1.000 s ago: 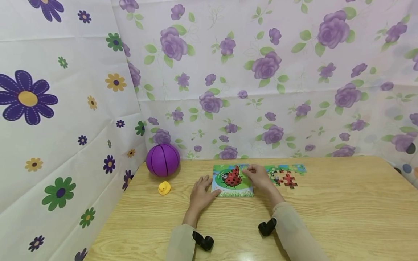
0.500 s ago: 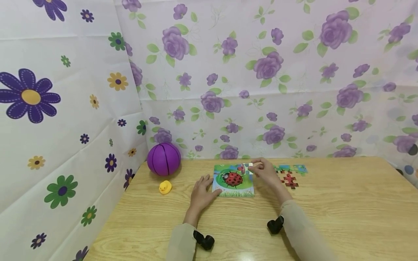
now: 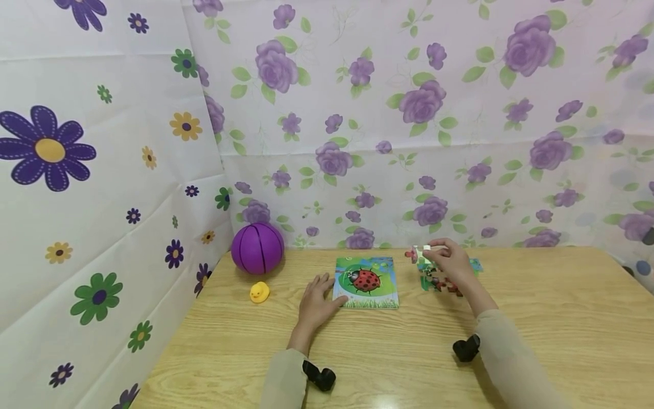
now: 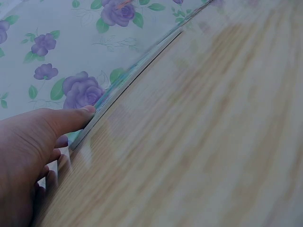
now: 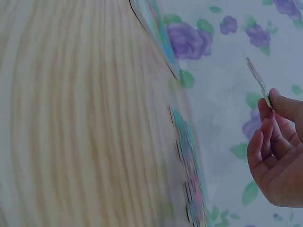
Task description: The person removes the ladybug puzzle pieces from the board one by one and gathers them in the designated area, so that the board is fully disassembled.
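A square ladybug picture board [image 3: 365,281] lies flat on the table. My left hand [image 3: 317,302] rests at its left side, fingers extended along the edge and thumb on the near left corner. In the left wrist view the thumb [image 4: 71,120] touches the board's edge. Above the table, my right hand [image 3: 453,262] pinches a small strip of jigsaw pieces [image 3: 419,254] between thumb and fingers; the right wrist view shows the strip [image 5: 258,80] edge-on. Below that hand lies a partly joined jigsaw [image 3: 428,279], its right part mostly hidden by the hand.
A purple ball [image 3: 258,248] sits at the table's back left corner, with a yellow rubber duck [image 3: 259,292] in front of it. Flowered cloth [image 3: 378,113] hangs behind and on the left. The wooden table [image 3: 388,352] extends to the right and front.
My right hand has lifted the strip of jigsaw pieces off the ladybug board's upper right and carried it rightward above the partly joined jigsaw. My left hand stays in place.
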The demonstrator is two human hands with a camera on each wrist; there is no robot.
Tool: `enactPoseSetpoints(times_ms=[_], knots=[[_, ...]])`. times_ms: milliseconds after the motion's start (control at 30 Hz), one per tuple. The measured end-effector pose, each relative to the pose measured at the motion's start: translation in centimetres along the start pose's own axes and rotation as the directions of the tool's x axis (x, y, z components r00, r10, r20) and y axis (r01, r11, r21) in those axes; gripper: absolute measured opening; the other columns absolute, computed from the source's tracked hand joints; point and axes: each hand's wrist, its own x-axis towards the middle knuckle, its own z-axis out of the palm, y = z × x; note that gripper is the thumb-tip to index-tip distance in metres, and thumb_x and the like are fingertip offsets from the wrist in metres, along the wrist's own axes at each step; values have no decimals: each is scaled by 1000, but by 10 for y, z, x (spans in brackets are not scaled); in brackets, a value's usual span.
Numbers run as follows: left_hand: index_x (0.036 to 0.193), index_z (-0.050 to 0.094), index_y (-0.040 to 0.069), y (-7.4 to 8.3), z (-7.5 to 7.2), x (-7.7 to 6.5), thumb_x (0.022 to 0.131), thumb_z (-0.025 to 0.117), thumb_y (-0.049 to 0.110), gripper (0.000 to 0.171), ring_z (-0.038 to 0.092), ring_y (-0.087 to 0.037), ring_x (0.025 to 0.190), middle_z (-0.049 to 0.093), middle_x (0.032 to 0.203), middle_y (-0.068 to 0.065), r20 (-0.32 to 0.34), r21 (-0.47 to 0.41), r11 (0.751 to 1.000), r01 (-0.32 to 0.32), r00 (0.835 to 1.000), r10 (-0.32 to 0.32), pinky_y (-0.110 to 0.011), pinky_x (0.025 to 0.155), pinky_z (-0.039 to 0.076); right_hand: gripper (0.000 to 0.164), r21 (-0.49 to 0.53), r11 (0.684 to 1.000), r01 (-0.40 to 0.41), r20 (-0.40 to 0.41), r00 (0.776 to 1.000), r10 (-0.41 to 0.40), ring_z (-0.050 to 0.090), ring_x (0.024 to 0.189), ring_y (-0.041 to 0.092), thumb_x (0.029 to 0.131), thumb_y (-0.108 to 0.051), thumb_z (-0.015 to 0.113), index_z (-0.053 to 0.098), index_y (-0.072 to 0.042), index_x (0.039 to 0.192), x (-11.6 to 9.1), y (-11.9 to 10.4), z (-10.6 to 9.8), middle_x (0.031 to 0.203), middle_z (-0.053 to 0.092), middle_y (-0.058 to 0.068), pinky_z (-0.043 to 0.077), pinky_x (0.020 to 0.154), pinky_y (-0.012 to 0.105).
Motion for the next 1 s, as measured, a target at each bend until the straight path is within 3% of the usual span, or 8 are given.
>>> enactPoseSetpoints(times_ms=[133, 267, 400, 700, 900, 1000], knots=[[136, 57, 4, 1, -1, -1, 85, 74, 37, 63, 27, -36, 148, 44, 152, -15, -2, -6, 1000, 6, 1000, -6, -51, 126, 16, 60, -20, 1000, -6, -12, 1000, 6, 59, 102, 30, 95, -47, 57, 47, -6, 138, -3, 7, -19, 114, 67, 19, 53, 81, 39], [136, 57, 4, 1, -1, -1, 85, 73, 38, 64, 27, -36, 148, 43, 153, -15, -2, -4, 1000, 11, 1000, -11, -51, 126, 16, 63, -39, 999, 5, -19, 1000, -6, 54, 120, 41, 96, -49, 55, 46, -4, 139, -7, 16, -36, 128, 59, 27, 50, 95, 53], [136, 56, 3, 2, -1, -2, 85, 73, 38, 64, 27, -36, 148, 43, 153, -15, 0, -11, 1000, 16, 1000, -16, -51, 126, 16, 67, -59, 998, -2, -20, 1000, 1, 48, 128, 45, 95, -51, 55, 45, -3, 140, -10, 27, -53, 140, 49, 29, 45, 101, 61], [136, 56, 2, 3, -1, -2, 86, 73, 37, 64, 26, -37, 149, 42, 153, -16, 6, -20, 1000, 14, 1000, -14, -53, 126, 14, 71, -91, 995, -46, 13, 999, 47, 37, 134, 53, 97, -50, 52, 39, 2, 143, -16, 56, -82, 149, 33, 35, 39, 103, 69], [136, 56, 2, 1, 0, -1, 85, 73, 38, 64, 27, -38, 148, 43, 153, -16, 4, -8, 1000, 3, 1000, -3, -54, 126, 15, 71, -104, 991, -89, 30, 995, 93, 39, 132, 54, 97, -51, 52, 39, 1, 143, -20, 70, -95, 146, 38, 37, 41, 100, 68], [136, 56, 2, 2, -1, -1, 85, 73, 38, 64, 27, -38, 148, 42, 153, -16, 6, -10, 1000, 8, 1000, -8, -53, 126, 15, 69, -124, 988, -92, 36, 995, 97, 42, 128, 54, 97, -49, 52, 40, 3, 141, -22, 72, -99, 142, 42, 38, 47, 94, 63]])
